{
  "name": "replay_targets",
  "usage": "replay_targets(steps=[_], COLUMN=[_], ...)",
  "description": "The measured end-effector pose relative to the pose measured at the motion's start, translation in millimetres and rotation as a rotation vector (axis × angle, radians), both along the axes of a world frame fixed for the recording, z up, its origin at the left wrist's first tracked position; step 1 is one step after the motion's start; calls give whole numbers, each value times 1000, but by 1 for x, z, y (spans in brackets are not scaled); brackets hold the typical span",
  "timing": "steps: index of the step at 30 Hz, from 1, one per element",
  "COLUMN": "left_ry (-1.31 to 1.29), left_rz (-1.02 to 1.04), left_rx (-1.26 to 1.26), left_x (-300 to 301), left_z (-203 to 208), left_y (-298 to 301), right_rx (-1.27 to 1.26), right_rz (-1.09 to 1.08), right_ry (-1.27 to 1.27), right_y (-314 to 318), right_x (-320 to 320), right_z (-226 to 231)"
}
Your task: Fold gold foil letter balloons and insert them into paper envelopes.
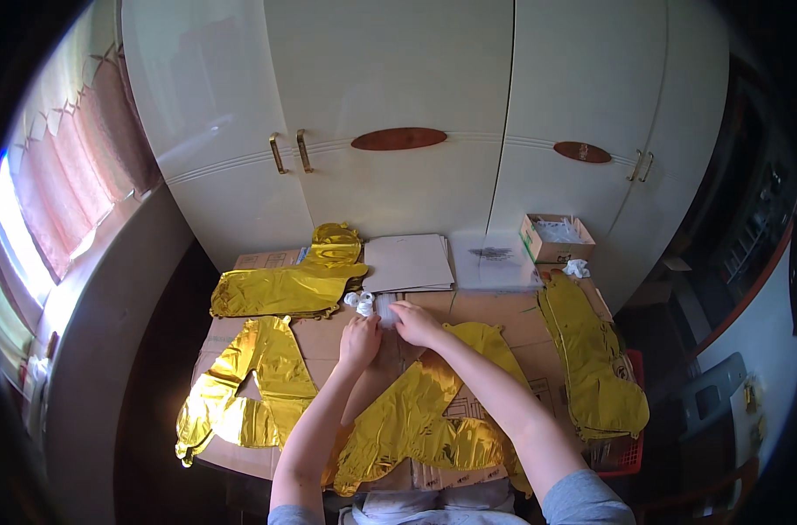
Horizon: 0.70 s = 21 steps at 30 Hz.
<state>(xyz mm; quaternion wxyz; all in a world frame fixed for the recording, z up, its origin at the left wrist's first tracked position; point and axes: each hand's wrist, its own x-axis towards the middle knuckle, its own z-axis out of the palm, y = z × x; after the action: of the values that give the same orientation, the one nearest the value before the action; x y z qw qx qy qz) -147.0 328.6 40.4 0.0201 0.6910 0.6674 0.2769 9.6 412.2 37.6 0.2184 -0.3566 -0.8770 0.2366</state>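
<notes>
My left hand is closed at the middle of the cardboard-covered table, its fingertips just below several small white rolls. Close beside it, my right hand has its fingers bent together in a pinch. A pale translucent strip lies between the two hands; whether the fingers hold it or only touch it is too small to tell. Under my right forearm spreads a flat gold foil balloon with an angular shape. Another gold foil balloon, shaped like a letter A, lies left of my left forearm.
Stacked gold foil balloons lie at the back left and along the right. Behind my hands are grey-brown cardboard sheets, a clear plastic bag and a small open box. White cabinets stand behind the table.
</notes>
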Motion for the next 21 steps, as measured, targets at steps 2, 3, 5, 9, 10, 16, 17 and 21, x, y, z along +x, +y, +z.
replay_targets(steps=[2,3,5,9,10,16,17,21], left_ry=[4,11,24,111,121,130,217,404], left_rz=[6,13,28,2,-19,-423,-502,-585], left_rx=[22,15,-4,95,123,-79,-116,-321], left_x=[1,1,1,-3,0,32,34,43], left_z=[-1,0,4,15,23,62,59,44], left_y=[3,3,1,-16,-28,-107,-122,-168], right_rx=[20,21,18,-8,-26,0,66,210], right_rz=[-8,-9,-8,12,14,39,33,-144], right_ry=[18,10,-6,-25,-37,-131,-173,-234], right_y=[-6,-6,-7,-15,-24,-77,-81,-45], right_x=[-4,-4,-3,15,24,115,130,206], right_z=[0,1,4,26,37,60,54,45])
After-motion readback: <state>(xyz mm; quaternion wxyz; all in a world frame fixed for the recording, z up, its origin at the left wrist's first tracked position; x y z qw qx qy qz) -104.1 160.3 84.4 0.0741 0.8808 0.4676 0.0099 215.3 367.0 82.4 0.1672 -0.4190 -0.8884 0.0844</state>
